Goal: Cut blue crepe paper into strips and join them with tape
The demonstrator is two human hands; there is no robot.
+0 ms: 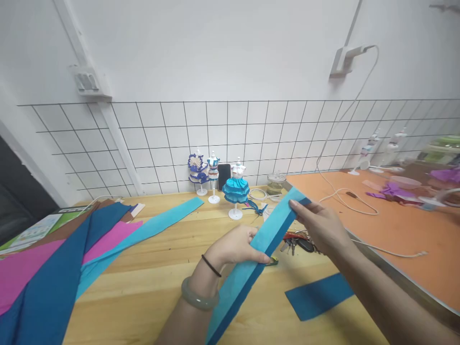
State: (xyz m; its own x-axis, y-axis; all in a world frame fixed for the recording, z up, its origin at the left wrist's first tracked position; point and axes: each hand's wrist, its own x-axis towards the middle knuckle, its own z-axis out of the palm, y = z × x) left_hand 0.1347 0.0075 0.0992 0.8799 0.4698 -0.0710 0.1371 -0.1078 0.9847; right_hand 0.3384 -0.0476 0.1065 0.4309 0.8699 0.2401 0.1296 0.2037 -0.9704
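Two long strips of crepe paper, a light blue strip [235, 281] over a dark blue strip [251, 281], are held together on a slant above the table. My left hand [239, 247] grips them about midway, thumb on top and fingers underneath. At the upper end, my right hand [321, 223] pinches the strips between thumb and fingers. A dark blue paper piece [319, 296] lies on the table below my right forearm. Beyond the strips stands a small white dress form in a blue ruffled skirt [235, 189].
Crepe paper sheets in dark blue [53, 282], pink and light blue spread over the left side. More small dress forms [213, 175], a black phone [224, 177] and a glass jar [276, 183] stand by the wall. Keys [300, 243] lie near my right hand. An orange surface [388, 230] adjoins at right.
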